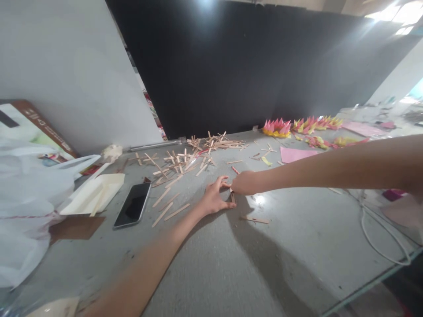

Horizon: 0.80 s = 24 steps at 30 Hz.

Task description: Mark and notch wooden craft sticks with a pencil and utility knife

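Observation:
My left hand (216, 197) rests on the grey table with thumb and fingers curved around a small wooden craft stick (233, 198), gripping it near its ends. Right beside it, my right hand (245, 182) is closed in a fist over the same stick. A thin red-patterned stick like a pencil (235, 170) pokes out of the far side of that fist; its tip is hidden. Just to the right lies another craft stick (255, 219). Several loose sticks (170, 207) are scattered left of my hands.
Behind my hands is a pile of craft sticks (211, 145), some joined in crosses. A phone (132, 204), a cream tray (110, 187) and a white plastic bag (29, 211) are at left. Pink-yellow paper flowers (277, 127), pink paper (297, 154) and a white cable (366, 233) are at right.

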Tool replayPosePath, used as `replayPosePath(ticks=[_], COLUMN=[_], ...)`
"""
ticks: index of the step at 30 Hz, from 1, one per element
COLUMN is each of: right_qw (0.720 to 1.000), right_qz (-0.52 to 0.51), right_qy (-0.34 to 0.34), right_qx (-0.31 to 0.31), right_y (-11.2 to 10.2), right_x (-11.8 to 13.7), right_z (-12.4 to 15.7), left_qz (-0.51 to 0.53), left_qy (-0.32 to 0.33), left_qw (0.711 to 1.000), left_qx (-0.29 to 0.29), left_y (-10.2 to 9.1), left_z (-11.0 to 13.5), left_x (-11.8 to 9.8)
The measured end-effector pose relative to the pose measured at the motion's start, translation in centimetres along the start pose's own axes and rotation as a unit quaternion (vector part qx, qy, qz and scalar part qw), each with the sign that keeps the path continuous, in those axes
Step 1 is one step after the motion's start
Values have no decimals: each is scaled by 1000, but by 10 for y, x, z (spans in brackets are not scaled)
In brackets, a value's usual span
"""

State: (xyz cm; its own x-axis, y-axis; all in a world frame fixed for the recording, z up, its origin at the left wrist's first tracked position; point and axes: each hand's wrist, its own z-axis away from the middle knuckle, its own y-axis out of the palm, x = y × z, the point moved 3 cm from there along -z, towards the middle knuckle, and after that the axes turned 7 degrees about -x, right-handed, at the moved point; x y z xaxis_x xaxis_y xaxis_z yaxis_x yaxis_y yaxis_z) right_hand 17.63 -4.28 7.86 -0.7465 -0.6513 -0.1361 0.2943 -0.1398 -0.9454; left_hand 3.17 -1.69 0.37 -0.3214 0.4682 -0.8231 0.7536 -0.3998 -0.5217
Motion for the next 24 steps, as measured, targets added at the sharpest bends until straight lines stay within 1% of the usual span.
replayPosePath(ticks=[3, 4, 6, 8, 9, 11, 13, 14, 15, 17, 19, 21, 22, 24], right_qw=[999, 999, 998, 997, 995, 989, 981, 976, 969, 952, 938, 931, 928, 923], right_qz=[-18, -26, -37, -41, -41, -38, -41, -50, -63, -99, -135, -165, -177, -190], right_qy=[18, 25, 43, 69, 86, 122, 152, 169, 185, 215, 232, 236, 239, 248], right_qx=[24, 23, 10, -17, -34, -71, -109, -130, -152, -193, -217, -225, -225, -223], right_y=[3, 4, 7, 10, 11, 12, 12, 11, 10, 11, 15, 23, 28, 37], right_x=[-5, -6, -12, -19, -24, -33, -40, -43, -45, -48, -52, -58, -62, -69], right_z=[6, 8, 12, 15, 15, 15, 14, 14, 13, 13, 14, 14, 14, 15], left_qz=[-20, -28, -38, -27, -13, 12, 31, 42, 53, 61, 19, -84, -149, -269], left_qy=[-3, -2, 4, 17, 22, 20, -4, -26, -50, -99, -124, -127, -126, -125], left_qw=[1000, 1000, 999, 999, 998, 993, 982, 979, 977, 977, 979, 980, 974, 952], left_qx=[-5, -8, -14, -33, -51, -119, -185, -200, -202, -179, -159, -129, -115, -80], left_y=[-1, -1, -1, -3, -5, -11, -16, -18, -18, -15, -12, -9, -7, -2], left_z=[2, 3, 5, 7, 8, 9, 7, 5, 2, -4, -8, -8, -6, 0], left_x=[-2, -2, -3, -4, -4, -2, 0, 1, 2, 1, -4, -14, -19, -30])
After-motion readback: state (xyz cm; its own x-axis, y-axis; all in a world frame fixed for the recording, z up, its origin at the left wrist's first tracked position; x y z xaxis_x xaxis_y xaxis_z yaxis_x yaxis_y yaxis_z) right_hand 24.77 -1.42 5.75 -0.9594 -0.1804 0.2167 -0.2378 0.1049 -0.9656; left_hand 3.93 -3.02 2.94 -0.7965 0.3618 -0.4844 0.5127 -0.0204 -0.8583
